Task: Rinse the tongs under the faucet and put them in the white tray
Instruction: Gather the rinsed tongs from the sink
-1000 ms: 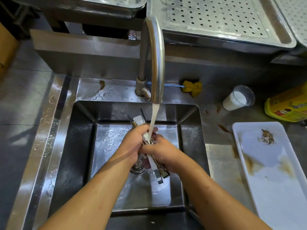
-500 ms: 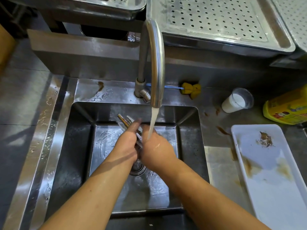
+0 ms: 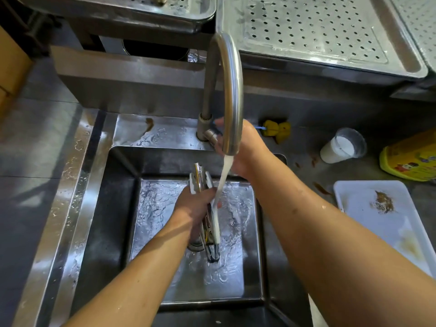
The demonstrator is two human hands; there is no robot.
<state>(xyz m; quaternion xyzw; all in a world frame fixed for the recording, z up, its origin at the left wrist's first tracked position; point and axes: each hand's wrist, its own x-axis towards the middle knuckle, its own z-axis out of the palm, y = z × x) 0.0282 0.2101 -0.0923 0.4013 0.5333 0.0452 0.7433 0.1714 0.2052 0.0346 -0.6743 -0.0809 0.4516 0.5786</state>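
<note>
Metal tongs [image 3: 204, 208] sitting closed, near-vertical under running faucet [image 3: 227, 90]; white tray [image 3: 401, 232] lying stained, well right.

Lighting's pretty decent overall, warm-ish, seems to come from above and a bit left. Lots of glare on the wet steel: the sink [image 3: 118, 208] rim has bright streaks down the left side, and the sink floor is basically one shimmering patch of reflections. The faucet [image 3: 230, 90] has a soft highlight along its curve. Forearms throw dark shadows into the basin, esp. under the left arm. Top left corner is dim, nearly black. The white tray [image 3: 401, 232] is bright but not blown out. Wide-angle distortion is obvious, desk edges bow toward the corners. Slight motion blur around the water stream [image 3: 224, 175], the far-left edge is soft too.
</note>
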